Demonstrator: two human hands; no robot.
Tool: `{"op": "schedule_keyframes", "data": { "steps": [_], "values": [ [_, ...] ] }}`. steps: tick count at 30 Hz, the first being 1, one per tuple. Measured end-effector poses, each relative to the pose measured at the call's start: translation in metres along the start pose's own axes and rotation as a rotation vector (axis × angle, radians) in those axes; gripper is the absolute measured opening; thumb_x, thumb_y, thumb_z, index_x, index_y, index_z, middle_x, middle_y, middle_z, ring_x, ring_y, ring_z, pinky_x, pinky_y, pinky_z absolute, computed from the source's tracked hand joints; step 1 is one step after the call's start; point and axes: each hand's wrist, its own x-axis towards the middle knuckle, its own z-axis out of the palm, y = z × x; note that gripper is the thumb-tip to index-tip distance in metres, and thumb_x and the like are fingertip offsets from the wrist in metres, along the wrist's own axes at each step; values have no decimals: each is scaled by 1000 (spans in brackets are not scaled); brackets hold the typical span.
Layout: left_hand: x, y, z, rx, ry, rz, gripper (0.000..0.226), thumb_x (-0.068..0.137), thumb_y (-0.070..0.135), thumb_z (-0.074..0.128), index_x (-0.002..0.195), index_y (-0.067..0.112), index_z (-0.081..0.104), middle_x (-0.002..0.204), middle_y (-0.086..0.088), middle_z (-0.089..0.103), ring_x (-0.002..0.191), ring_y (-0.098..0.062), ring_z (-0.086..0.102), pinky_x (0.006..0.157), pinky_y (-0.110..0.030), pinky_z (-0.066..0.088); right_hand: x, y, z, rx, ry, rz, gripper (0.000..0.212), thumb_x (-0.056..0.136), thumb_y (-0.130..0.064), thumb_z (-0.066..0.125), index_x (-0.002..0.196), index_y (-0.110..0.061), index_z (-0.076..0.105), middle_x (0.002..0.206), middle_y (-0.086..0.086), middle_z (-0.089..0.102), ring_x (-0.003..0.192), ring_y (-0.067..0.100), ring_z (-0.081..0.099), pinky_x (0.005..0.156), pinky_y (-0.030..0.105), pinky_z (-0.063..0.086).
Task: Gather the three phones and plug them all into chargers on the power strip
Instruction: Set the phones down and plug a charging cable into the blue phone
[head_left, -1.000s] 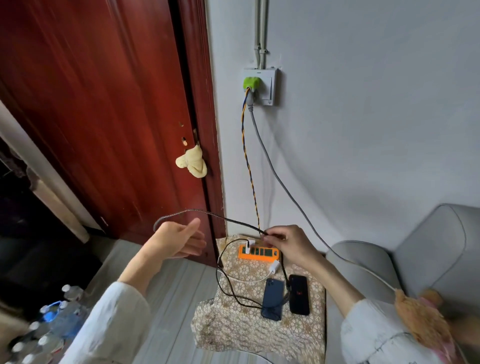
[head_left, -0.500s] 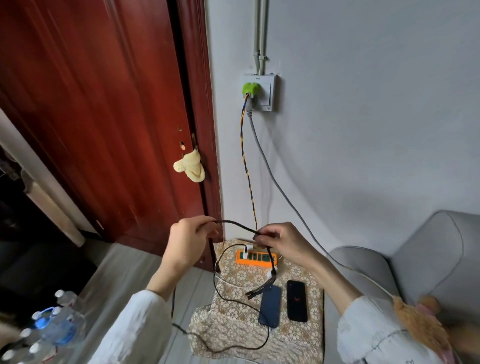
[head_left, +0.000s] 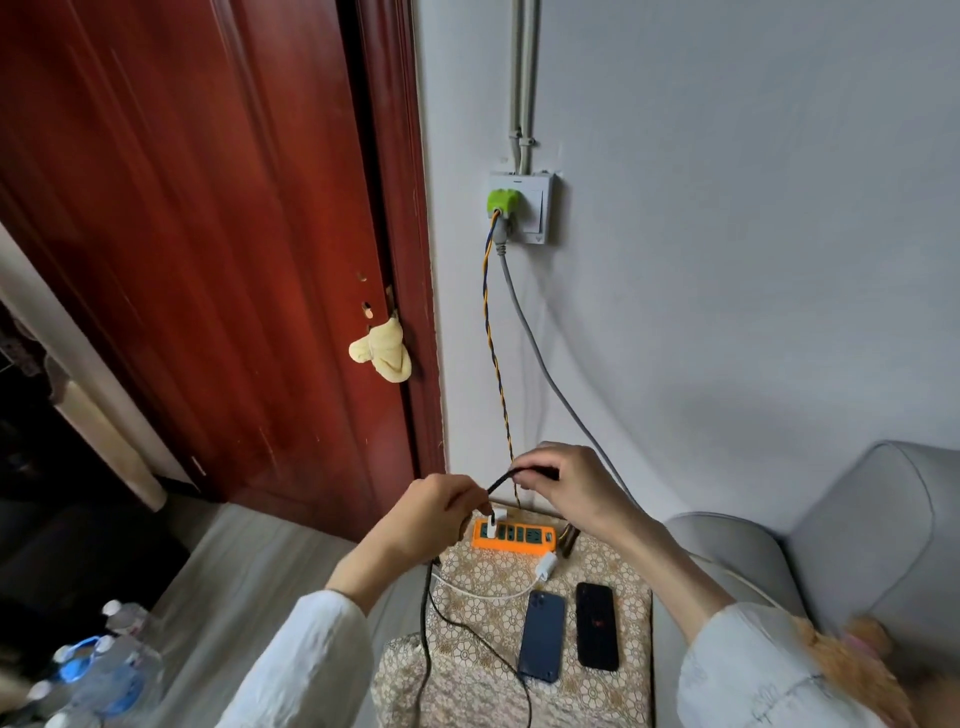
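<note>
An orange power strip (head_left: 519, 538) lies at the back of a small stand covered with a patterned cloth (head_left: 483, 680). A white charger (head_left: 497, 516) sits in its left socket. A second white charger (head_left: 548, 565) lies loose on the cloth with a white cable. A blue phone (head_left: 542, 643) and a black phone (head_left: 597, 626) lie side by side, face down. My left hand (head_left: 434, 512) and my right hand (head_left: 563, 486) both pinch a black cable (head_left: 501, 480) just above the strip. The cable hangs down past the stand's left side. Only two phones are in view.
A wall socket (head_left: 522, 208) holds a green plug with a twisted cord and a grey cable running down. A red wooden door (head_left: 208, 234) stands at left. A grey sofa (head_left: 857, 545) is at right, water bottles (head_left: 104, 670) on the floor at lower left.
My left hand came in from far left to close beside my right hand, gathering the black cable into a short span. Both hands rose slightly above the strip.
</note>
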Motion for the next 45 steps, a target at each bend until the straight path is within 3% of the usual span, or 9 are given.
{"op": "schedule_keyframes", "data": {
  "steps": [4,10,16,19,22,26,31,38,45],
  "values": [
    [-1,-3,-8,-76,137,60,44,93,13,45,53,31,48,47,7,48,42,-2,47,46,-10,34,-5,12,-8,-50,-36,53,19,83,-23,64,99,-16,69,89,-14,64,84,-1,60,78,13,45],
    [-6,-13,-8,-235,194,29,34,95,13,41,64,16,54,50,4,45,49,-8,45,63,-29,48,-9,18,-5,-142,-56,96,20,85,-26,62,103,-19,65,90,-15,60,82,5,58,64,10,40],
    [-12,-29,-24,-406,184,-64,23,95,16,42,87,14,64,65,1,60,60,-16,57,64,-31,51,-14,27,-12,-120,-6,182,17,85,-20,61,99,-14,69,96,5,71,87,34,65,80,47,51],
    [-11,-23,-19,-350,-32,-106,29,93,34,41,99,18,65,69,1,67,61,-12,63,63,-29,52,-9,17,-9,-178,36,66,20,83,-19,64,102,-16,70,95,1,73,79,28,67,73,40,53],
    [-3,-9,-3,-276,-126,-53,29,91,42,42,80,23,61,51,12,62,48,-2,54,50,-19,43,-2,4,1,-292,74,-145,21,80,-19,67,100,-16,71,97,-1,74,88,13,66,83,17,43],
    [3,-5,14,-336,-139,-35,19,90,33,51,77,28,63,45,7,61,41,-8,54,44,-14,40,-3,6,5,-380,117,-209,20,79,-19,68,98,-15,72,96,-1,74,92,15,66,92,27,36],
    [-4,-27,20,-553,-161,-205,16,92,13,49,86,12,64,74,-2,74,61,-15,67,64,-27,58,-19,36,-9,-412,83,-52,15,83,-23,64,94,-17,73,94,-5,74,88,12,67,99,36,38],
    [-1,-51,71,-614,-125,-377,14,92,17,48,94,14,61,55,2,46,43,-2,45,56,-21,54,-31,70,21,-235,60,124,20,87,-18,58,105,-16,68,104,0,71,87,18,67,83,25,51],
    [4,-131,140,-578,-52,-503,22,90,-5,41,98,1,61,69,-4,63,60,-9,60,61,-18,46,-50,196,99,-63,-92,602,32,91,-19,52,122,-10,54,121,8,62,93,16,61,72,18,45]
  ]
}}
